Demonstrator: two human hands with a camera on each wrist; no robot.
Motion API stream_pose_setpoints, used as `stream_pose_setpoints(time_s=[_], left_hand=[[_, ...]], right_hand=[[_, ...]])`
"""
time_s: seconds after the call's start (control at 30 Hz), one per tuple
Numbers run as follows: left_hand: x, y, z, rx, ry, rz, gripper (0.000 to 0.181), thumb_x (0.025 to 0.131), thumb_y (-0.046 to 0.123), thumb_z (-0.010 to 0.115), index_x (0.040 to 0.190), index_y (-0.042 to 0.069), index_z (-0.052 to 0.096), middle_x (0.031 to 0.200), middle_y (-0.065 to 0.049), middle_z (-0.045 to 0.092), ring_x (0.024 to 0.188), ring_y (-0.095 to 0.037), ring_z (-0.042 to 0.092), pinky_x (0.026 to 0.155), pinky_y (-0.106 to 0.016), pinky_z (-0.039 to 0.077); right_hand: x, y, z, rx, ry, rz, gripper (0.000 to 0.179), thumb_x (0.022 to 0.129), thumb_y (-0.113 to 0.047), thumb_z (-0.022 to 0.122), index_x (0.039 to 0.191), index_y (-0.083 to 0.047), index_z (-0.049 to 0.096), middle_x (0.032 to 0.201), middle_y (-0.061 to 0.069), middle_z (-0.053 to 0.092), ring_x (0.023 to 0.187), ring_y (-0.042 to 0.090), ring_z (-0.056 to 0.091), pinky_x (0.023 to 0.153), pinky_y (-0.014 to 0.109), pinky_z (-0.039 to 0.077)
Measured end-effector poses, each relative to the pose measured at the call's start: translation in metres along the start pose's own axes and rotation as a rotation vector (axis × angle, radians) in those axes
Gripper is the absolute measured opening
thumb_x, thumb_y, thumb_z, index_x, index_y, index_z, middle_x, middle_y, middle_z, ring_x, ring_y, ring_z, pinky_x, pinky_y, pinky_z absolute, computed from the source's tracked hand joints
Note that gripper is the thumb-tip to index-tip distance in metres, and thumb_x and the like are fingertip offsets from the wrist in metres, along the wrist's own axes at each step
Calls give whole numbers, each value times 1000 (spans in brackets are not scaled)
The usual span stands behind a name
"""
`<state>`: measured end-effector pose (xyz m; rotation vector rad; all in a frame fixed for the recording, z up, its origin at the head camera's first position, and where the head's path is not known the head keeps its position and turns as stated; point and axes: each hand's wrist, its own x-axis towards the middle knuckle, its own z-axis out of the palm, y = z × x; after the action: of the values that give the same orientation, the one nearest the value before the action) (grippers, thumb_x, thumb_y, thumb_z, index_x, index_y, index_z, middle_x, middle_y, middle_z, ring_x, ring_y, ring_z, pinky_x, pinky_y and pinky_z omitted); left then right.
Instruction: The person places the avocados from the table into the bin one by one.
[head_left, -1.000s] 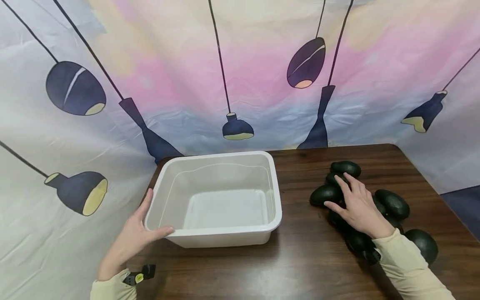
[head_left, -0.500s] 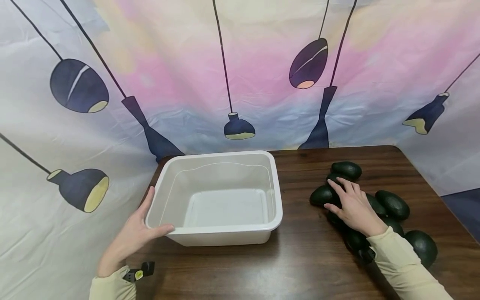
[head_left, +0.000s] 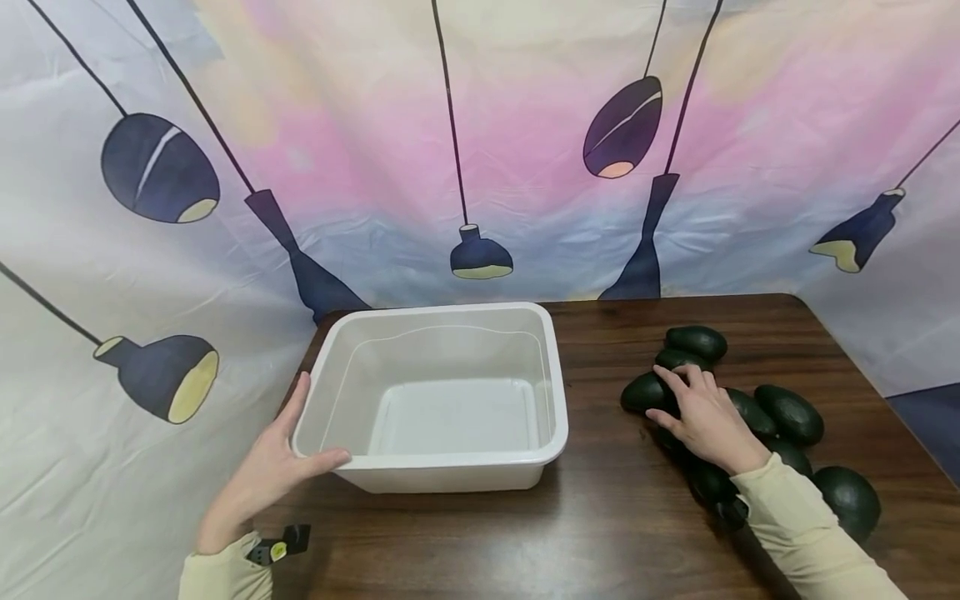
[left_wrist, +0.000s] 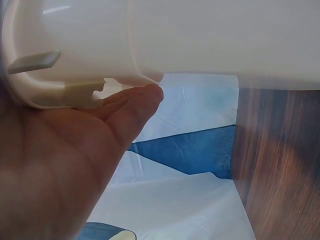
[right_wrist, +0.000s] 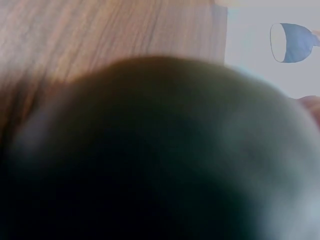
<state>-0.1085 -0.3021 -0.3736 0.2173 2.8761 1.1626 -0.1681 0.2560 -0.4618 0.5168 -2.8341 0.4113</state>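
Observation:
In the head view a white plastic tub (head_left: 450, 482) stands at the left of the wooden table, with nothing inside. My left hand (head_left: 258, 477) holds its near left corner, thumb along the front rim and fingers against the left side. The left wrist view has those fingers (left_wrist: 132, 112) straight under the rim. On the right, my right hand (head_left: 708, 423) grips a dark green avocado (head_left: 639, 393) at the left of a pile, index finger over it and thumb at its near side. A blurred dark avocado (right_wrist: 160, 150) fills most of the right wrist view.
Several more avocados lie around and under the right hand, among them one at the back (head_left: 697, 342), one to the right (head_left: 789, 413) and one by the sleeve (head_left: 847, 500). A printed cloth (head_left: 360, 150) hangs behind the table (head_left: 600, 517).
My right hand has drawn slightly back and left, its fingers bending in around the left avocado and uncovering another behind it. The left hand and the tub stay put.

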Motion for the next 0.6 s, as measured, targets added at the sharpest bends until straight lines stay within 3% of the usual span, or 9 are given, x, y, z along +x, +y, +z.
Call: stream_pose_setpoints(time_s=[0.3, 0.6], left_hand=[[1, 0, -1, 7, 1, -18, 111, 75, 34, 79, 148, 41, -5, 156, -8, 7, 133, -43, 21, 97, -62, 27], [-1, 2, -2, 20, -5, -9, 111, 76, 33, 78, 149, 37, -5, 155, -16, 13, 129, -42, 28, 95, -59, 31]], right_hand=[[1, -4, 3, 21, 36, -11, 58, 82, -22, 73, 131, -1, 49, 115, 26, 45, 95, 40, 47, 64, 51, 45], [3, -7, 4, -25, 38, -6, 69, 80, -24, 76, 134, 6, 46, 111, 28, 46, 90, 39, 47, 60, 45, 44]])
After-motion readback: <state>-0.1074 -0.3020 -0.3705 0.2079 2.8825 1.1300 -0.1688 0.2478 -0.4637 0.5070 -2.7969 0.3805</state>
